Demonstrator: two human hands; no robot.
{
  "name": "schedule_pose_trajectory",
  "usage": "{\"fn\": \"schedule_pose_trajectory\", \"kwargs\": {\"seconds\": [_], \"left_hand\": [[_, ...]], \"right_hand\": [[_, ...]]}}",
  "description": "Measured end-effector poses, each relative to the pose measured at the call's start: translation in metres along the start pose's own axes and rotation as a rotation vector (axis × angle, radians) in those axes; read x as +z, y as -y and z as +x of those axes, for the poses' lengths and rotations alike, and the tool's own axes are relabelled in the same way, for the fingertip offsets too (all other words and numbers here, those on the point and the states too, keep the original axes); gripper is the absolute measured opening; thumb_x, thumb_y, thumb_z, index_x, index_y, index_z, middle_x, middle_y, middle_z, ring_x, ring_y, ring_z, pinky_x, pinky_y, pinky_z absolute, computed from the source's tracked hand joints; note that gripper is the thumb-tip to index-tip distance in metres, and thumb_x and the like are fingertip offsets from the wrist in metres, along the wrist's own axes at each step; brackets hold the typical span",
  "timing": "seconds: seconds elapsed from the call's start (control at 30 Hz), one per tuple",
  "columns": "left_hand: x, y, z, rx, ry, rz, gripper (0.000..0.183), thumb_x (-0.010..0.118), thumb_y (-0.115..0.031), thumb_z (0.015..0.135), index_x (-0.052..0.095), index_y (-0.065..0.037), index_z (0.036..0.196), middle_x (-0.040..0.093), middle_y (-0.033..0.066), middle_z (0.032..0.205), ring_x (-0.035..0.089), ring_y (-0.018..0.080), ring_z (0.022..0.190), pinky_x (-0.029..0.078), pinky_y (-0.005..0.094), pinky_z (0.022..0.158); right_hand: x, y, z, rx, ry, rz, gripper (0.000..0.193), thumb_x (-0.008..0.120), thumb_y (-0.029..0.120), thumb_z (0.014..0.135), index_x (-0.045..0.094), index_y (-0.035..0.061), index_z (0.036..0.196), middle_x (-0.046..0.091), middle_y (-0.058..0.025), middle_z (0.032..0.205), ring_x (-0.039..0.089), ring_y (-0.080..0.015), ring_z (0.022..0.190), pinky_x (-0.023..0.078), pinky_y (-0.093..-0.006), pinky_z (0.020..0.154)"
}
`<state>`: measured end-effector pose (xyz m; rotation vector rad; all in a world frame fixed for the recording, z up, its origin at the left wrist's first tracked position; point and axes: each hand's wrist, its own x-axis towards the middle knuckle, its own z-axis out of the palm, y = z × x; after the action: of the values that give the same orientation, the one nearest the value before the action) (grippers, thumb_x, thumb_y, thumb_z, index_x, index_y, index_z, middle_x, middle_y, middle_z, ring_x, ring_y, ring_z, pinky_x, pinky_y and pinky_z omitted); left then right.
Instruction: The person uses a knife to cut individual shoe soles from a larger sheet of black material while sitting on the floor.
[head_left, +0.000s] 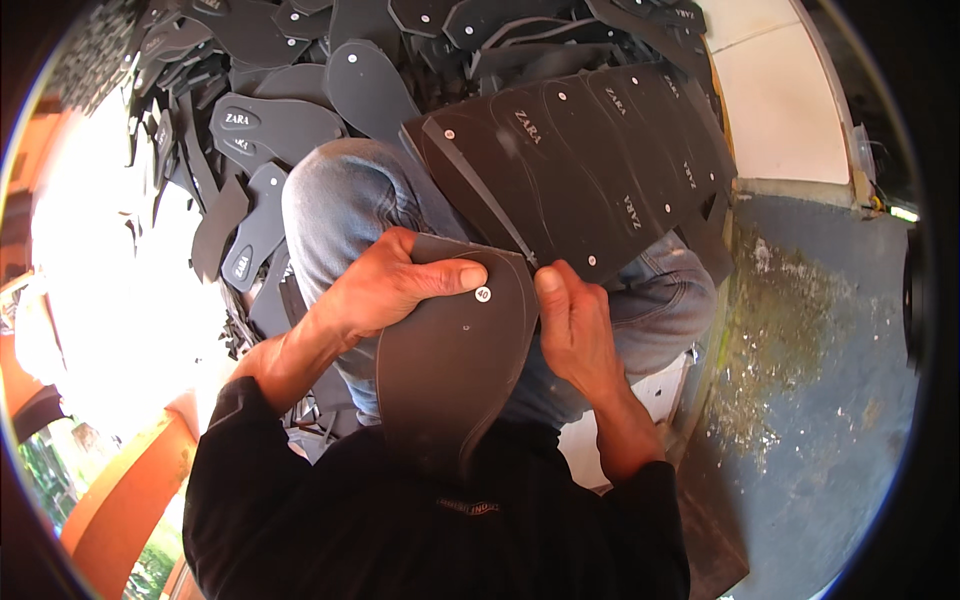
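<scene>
A dark foam sole piece (445, 370) with a small round white sticker lies across my lap, against my black shirt. My left hand (400, 285) grips its upper left, the thumb pressed flat on its face beside the sticker. At the piece's upper right edge, my right hand (575, 325) is closed in a pinch, thumb on top, fingers curled underneath. A curved cut line runs just inside that edge. Beyond my hands, a large dark foam sheet (560, 170) with cut sole outlines rests over my knees. A narrow grey strip (485, 190) along its left side ends close to my right thumb.
Many loose dark soles (270, 125) are heaped ahead and to the left, some against my jeans-covered knee (345, 185). On the right are a pale tiled ledge (785, 100) and a stained blue-grey floor (810, 340). Strong glare washes out the left side.
</scene>
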<state>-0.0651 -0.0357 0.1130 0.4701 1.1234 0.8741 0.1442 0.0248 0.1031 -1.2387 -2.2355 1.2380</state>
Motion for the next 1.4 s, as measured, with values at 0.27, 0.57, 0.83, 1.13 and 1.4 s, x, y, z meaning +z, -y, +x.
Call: {"fn": "schedule_pose_trajectory", "kwargs": {"seconds": [0.27,0.57,0.83,1.13,1.4], "left_hand": [[0.004,-0.007,0.026,0.075,0.056,0.136,0.041,0.055,-0.034,0.09,0.059,0.003,0.109,0.066,0.0073,0.089,0.062,0.0132,0.081,0.05,0.0247,0.07],[0.074,0.059,0.057,0.622,0.173,-0.581,0.046,0.065,-0.003,0.075,0.049,-0.003,0.118,0.052,0.0084,0.119,0.046,0.0213,0.116,0.038,0.0399,0.097],[0.107,0.073,0.044,0.176,-0.156,-0.81,0.021,0.064,-0.019,0.084,0.056,-0.009,0.101,0.062,0.0032,0.09,0.061,0.0166,0.079,0.05,0.0317,0.065],[0.112,0.078,0.037,0.151,-0.174,-0.776,0.02,0.063,-0.019,0.085,0.056,-0.007,0.099,0.062,0.0039,0.087,0.062,0.0141,0.073,0.05,0.0261,0.06],[0.104,0.09,0.034,0.193,-0.135,-0.733,0.017,0.064,-0.016,0.084,0.059,-0.005,0.097,0.063,0.0061,0.085,0.062,0.0161,0.071,0.051,0.0281,0.056]], "right_hand": [[-0.014,0.002,0.033,0.273,0.134,0.709,0.018,0.068,0.02,0.083,0.062,0.0028,0.082,0.05,0.0063,0.063,0.042,-0.0013,0.057,0.031,-0.02,0.048],[-0.01,0.011,-0.002,0.182,-0.48,0.848,0.016,0.06,0.015,0.087,0.053,0.0032,0.08,0.04,0.0038,0.055,0.034,-0.0043,0.042,0.027,-0.0232,0.038],[-0.028,-0.052,-0.097,0.322,-0.407,0.157,0.05,0.035,0.042,0.096,0.05,-0.0004,0.073,0.042,-0.0004,0.054,0.037,-0.0085,0.049,0.029,-0.0253,0.045],[-0.008,-0.061,-0.151,0.405,-0.297,-0.036,0.048,0.037,0.041,0.095,0.048,-0.0003,0.072,0.046,-0.0174,0.049,0.051,-0.0353,0.044,0.036,-0.0397,0.042],[-0.011,-0.058,-0.16,0.428,-0.227,-0.028,0.05,0.035,0.042,0.095,0.048,-0.0005,0.073,0.046,-0.0178,0.048,0.052,-0.037,0.045,0.036,-0.0408,0.042]]}}
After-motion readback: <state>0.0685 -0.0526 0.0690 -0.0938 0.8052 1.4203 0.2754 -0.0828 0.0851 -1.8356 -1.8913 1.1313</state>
